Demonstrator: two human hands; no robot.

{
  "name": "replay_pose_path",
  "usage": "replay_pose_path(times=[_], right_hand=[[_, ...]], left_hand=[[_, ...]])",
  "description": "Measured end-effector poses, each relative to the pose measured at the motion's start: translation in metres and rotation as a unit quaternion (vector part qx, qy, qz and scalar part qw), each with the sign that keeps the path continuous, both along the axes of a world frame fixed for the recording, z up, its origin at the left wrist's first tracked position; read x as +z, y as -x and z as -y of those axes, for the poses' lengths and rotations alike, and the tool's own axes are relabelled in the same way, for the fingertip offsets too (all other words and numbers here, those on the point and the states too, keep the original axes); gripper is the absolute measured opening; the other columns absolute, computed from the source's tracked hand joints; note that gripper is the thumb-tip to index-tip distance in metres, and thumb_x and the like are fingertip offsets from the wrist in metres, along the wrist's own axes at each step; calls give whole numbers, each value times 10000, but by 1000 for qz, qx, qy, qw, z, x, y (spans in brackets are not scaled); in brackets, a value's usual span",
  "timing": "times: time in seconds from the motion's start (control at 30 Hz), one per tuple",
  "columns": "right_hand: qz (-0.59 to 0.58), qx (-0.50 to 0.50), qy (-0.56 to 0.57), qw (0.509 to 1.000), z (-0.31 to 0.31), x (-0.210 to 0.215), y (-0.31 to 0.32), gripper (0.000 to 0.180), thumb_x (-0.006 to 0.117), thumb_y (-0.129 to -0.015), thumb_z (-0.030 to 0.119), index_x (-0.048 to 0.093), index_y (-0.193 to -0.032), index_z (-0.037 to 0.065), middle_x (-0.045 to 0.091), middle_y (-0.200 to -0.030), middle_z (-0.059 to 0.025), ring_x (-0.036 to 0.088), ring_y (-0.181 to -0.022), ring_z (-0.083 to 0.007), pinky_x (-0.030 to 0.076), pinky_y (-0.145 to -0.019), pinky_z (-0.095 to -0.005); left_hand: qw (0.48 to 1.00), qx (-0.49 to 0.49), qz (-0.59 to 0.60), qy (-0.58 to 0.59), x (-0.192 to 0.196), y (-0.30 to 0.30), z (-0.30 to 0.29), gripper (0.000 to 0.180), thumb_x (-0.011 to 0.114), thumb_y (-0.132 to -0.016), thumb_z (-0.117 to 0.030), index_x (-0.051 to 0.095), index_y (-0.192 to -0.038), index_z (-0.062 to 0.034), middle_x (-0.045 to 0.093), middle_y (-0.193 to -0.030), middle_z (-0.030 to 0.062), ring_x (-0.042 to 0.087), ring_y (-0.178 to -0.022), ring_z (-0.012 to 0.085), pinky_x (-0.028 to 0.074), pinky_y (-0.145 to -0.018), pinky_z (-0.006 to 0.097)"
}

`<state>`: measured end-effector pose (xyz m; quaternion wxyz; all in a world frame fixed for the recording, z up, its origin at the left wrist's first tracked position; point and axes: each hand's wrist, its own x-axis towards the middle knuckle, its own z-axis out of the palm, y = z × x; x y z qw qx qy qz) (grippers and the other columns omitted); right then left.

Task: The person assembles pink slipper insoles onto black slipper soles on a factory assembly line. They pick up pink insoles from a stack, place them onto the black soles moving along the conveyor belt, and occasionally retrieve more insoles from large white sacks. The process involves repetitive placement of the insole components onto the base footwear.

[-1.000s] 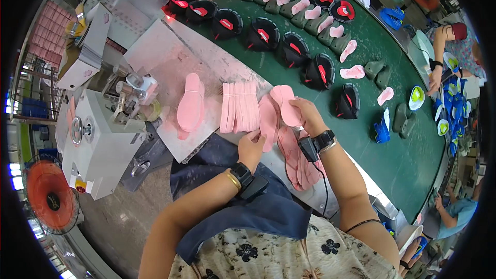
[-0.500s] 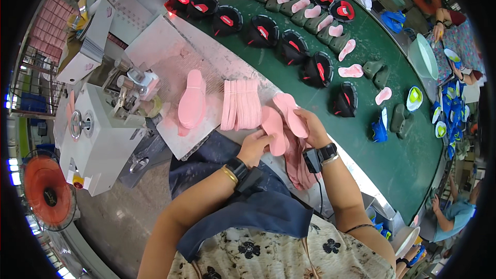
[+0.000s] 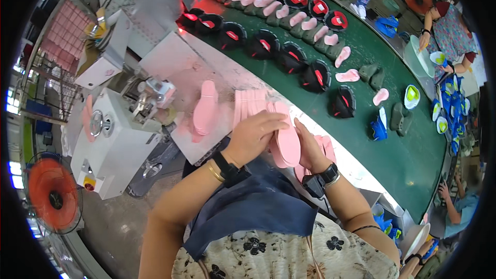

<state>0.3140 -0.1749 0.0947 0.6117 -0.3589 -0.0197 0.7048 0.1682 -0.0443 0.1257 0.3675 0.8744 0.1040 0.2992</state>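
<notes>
Far left there's an orange fan (image 3: pixel 51 195), then a white machine (image 3: pixel 116 139) with a pink insole (image 3: pixel 205 108) lying just right of it. Left forearm angles up from the near edge, left hand (image 3: pixel 256 133) curled over the top of a pink sole (image 3: pixel 285 137) (fingers closed on it). Right hand (image 3: pixel 310 147) cups that sole from the right side, clamped too. Beyond, the green conveyor (image 3: pixel 413 160) carries black shoe uppers (image 3: pixel 302 75).

We are in a shoe factory: a long green conveyor belt (image 3: pixel 361 124) carries rows of black shoe parts (image 3: pixel 315 76) and pink insoles (image 3: pixel 347 76), a white machine (image 3: pixel 116 142) stands at the left, and another worker (image 3: pixel 447 31) sits far right.
</notes>
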Motion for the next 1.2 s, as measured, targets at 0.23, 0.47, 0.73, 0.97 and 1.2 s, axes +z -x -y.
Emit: replay_pose_path(times=[0.23, 0.47, 0.73, 0.97, 1.2], right_hand=[[421, 137, -2, 897, -6, 0, -6, 595, 654, -900, 282, 427, -1320, -74, 608, -1151, -116, 610, -995, -145, 497, -837, -281], [833, 6, 35, 552, -32, -41, -18, 408, 663, -769, 173, 523, -1125, 30, 617, -1006, -213, 615, -907, -377, 500, -773, -436], [865, 24, 35, 500, -31, -80, -14, 351, 660, -758, 163, 552, -1053, 8, 601, -921, -188, 598, -848, -366, 484, -750, -437], [737, -234, -45, 632, -26, -6, 1, 429, 699, -803, 128, 478, -1145, -8, 574, -911, -114, 543, -826, -195, 449, -758, -307], [707, -131, 70, 692, -17, -66, 17, 508, 629, -859, 146, 389, -1268, -37, 581, -1116, -255, 598, -1041, -369, 469, -867, -375]], left_hand=[[997, 68, -45, -6, -6, 63, 13, 460, 466, -735, 70, 632, -1143, -61, 577, -1240, 147, 566, -1078, 325, 458, -932, 370], [945, 236, -18, 224, -21, 123, -1, 360, 461, -781, 88, 637, -1074, -23, 642, -1063, 121, 630, -985, 211, 473, -848, 305], [889, 346, -61, 294, -55, 193, -10, 269, 479, -834, 43, 656, -1028, -17, 673, -932, 87, 652, -846, 158, 483, -751, 268], [883, 350, -43, 310, -59, 211, -22, 246, 502, -838, 40, 658, -1021, -7, 677, -914, 87, 637, -825, 149, 487, -749, 263], [895, 338, -74, 281, -52, 196, -39, 182, 555, -878, -64, 665, -1022, -49, 689, -943, 54, 642, -841, 148, 479, -738, 269]])
